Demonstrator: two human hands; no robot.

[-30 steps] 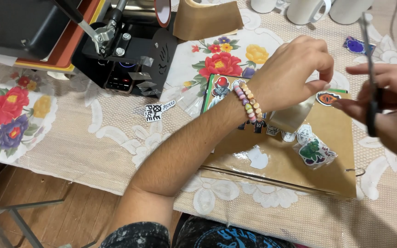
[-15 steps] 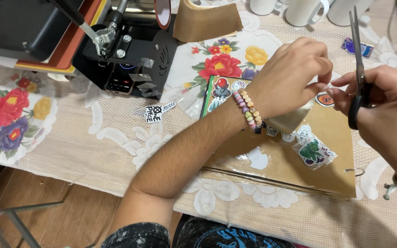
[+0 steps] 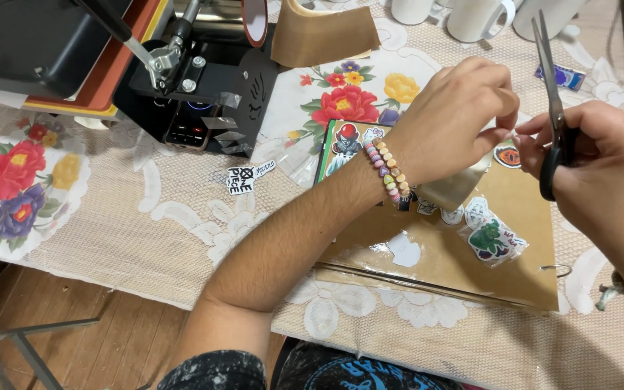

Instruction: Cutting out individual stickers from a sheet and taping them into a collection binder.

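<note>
— Two hands meet above the brown sheet at the right of the bench. What does each have?

— The left hand, the one with the bead bracelet at its wrist, reaches in from lower left with the forearm slanting across the lace cloth. Its fingers are curled together and pinched on something small at their tips; that piece is almost wholly hidden, so I cannot tell what it is. The right hand comes in from the right edge, fingers closed through the black handles of the scissors.

— How do the scissors lie?

— Nearly upright in the view, long axis running away from the person, blades pointing to the far side of the bench and handles toward the body. The blades look closed or nearly so. They stand just to the right of the left fingertips, and the right thumb reaches across almost to touch them.

— So the pinched piece sits where?

— Between the two hands, held above the sheet, just left of the blades. The left hand is nearer to it; the blades lie alongside rather than across it.

— And below?

— Cut-out stickers lie loose on the sheet, a picture card pokes out under the left wrist, and a black press machine stands well apart at the far left.
</note>
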